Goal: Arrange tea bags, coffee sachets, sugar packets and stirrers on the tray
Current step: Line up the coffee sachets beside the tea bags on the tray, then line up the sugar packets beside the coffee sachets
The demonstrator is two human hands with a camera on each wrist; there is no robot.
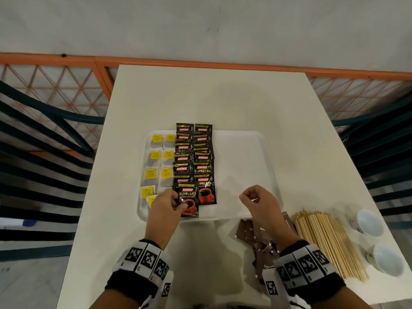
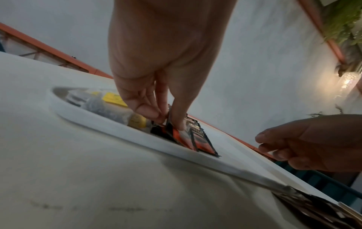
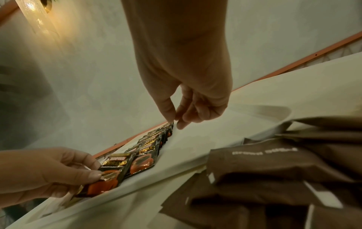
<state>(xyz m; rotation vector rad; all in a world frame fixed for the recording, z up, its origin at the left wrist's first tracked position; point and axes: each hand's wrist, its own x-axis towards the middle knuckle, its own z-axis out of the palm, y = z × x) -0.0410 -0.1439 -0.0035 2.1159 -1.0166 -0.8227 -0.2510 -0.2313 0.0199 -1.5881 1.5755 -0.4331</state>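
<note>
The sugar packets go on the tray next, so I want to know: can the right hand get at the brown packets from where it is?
Probably yes. The right hand hovers empty over the tray's bare near part, and the brown sugar packets lie uncovered on the table just below its wrist, nothing between.

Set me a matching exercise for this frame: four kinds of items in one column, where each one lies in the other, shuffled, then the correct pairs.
Items
1. tea bags
2. coffee sachets
3. brown sugar packets
4. wooden stirrers

Places
A. on the table, right of the brown packets, beside two white cups
B. in two overlapping columns, middle of the tray
C. along the tray's left side, yellow tags up
D. heaped on the table below the tray's near right corner

Pairs: 1-C, 2-B, 3-D, 4-A
</note>
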